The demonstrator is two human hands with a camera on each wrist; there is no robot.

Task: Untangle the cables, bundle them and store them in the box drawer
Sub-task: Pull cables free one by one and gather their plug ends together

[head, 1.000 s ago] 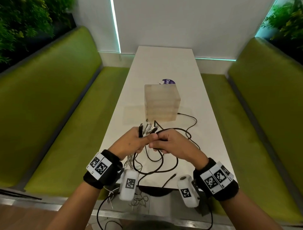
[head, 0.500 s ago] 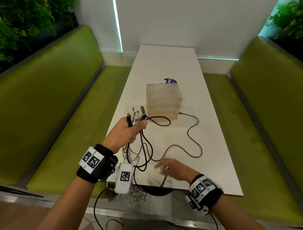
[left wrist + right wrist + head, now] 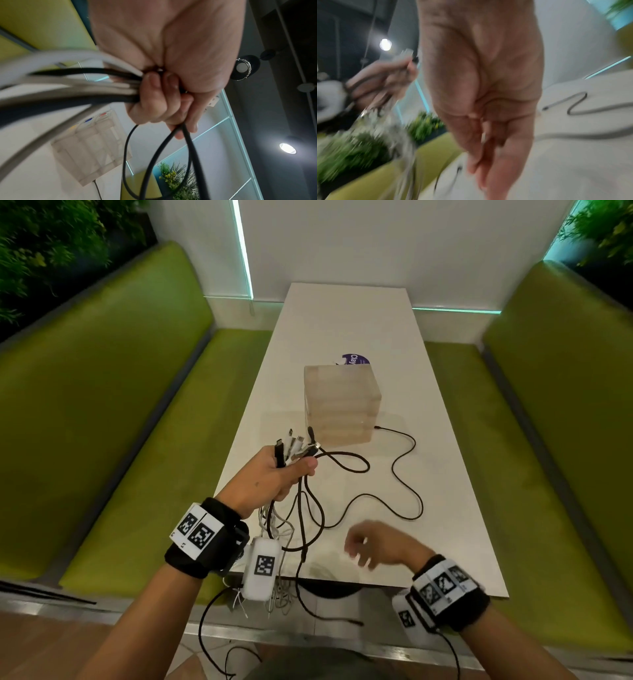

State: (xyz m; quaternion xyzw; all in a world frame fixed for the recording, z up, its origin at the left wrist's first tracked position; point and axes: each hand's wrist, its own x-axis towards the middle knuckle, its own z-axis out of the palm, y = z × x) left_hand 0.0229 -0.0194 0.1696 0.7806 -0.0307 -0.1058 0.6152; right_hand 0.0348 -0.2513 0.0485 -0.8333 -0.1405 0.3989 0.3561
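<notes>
The left hand (image 3: 279, 474) grips the cables (image 3: 301, 501) just below their plug ends, fingers curled tightly around them, in front of the box drawer (image 3: 340, 405). The rest hangs in loose loops, and one black cable (image 3: 400, 470) lies on the table (image 3: 342, 313) from beside the box. The right hand (image 3: 376, 544), blurred, holds nothing, its fingers loosely bent. The cables look light, soft and easily snagged; I would take hold near the plugs and draw slowly.
</notes>
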